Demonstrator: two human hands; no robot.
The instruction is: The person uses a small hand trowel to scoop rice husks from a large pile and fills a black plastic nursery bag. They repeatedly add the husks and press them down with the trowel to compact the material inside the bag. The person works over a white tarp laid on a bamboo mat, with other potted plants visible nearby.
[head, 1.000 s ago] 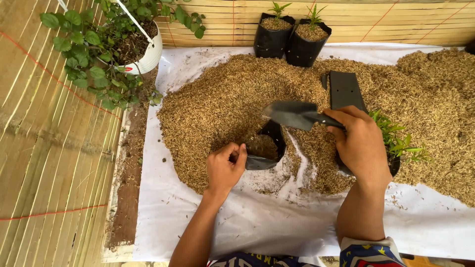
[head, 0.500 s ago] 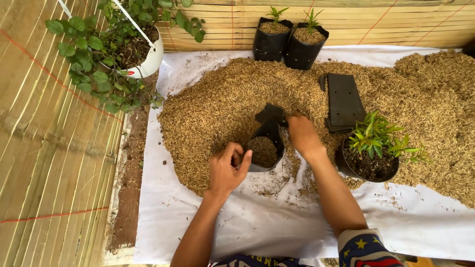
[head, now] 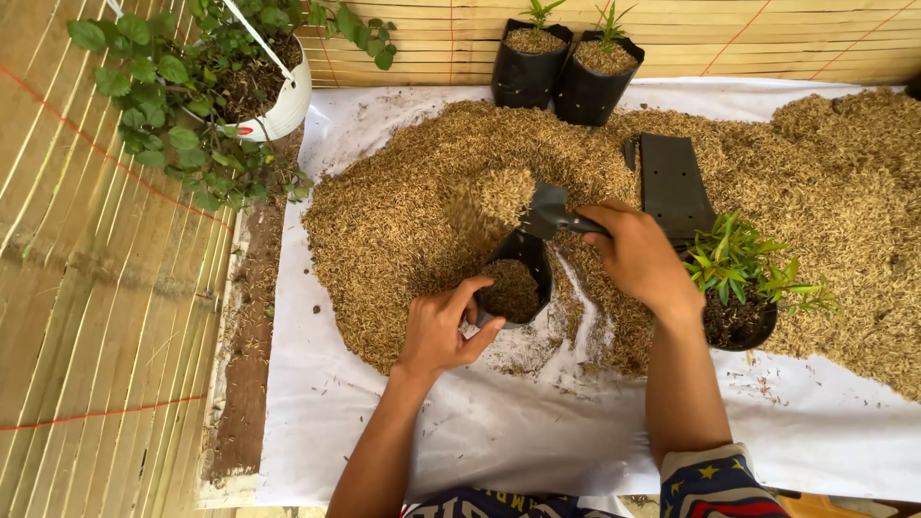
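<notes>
A white sheet (head: 537, 432) covers the ground and bears a wide heap of tan husk mix (head: 403, 201) that runs from its left part across to the right edge; a woven bamboo mat (head: 106, 317) lies along the left side, and a bamboo screen (head: 729, 38) stands behind; at the upper left a white hanging pot (head: 288, 105) holds a leafy green plant (head: 163, 105) that spills over the mat; two filled black grow bags (head: 561, 67) with small shoots stand side by side at the back edge of the sheet; a flat, folded black bag (head: 674, 182) lies on the heap to the right of centre, and just below it a bag with a bushy green seedling (head: 743, 264) stands upright; near the middle, at the inner edge of the heap, a small black grow bag (head: 516, 283) stands partly filled with husk; the left hand (head: 441, 331) curls its fingers around the near rim of that bag, holding it; the right hand (head: 638, 254) is closed around the handle of a dark scoop (head: 547, 209), which is tipped above the bag, husk falling from it.
</notes>
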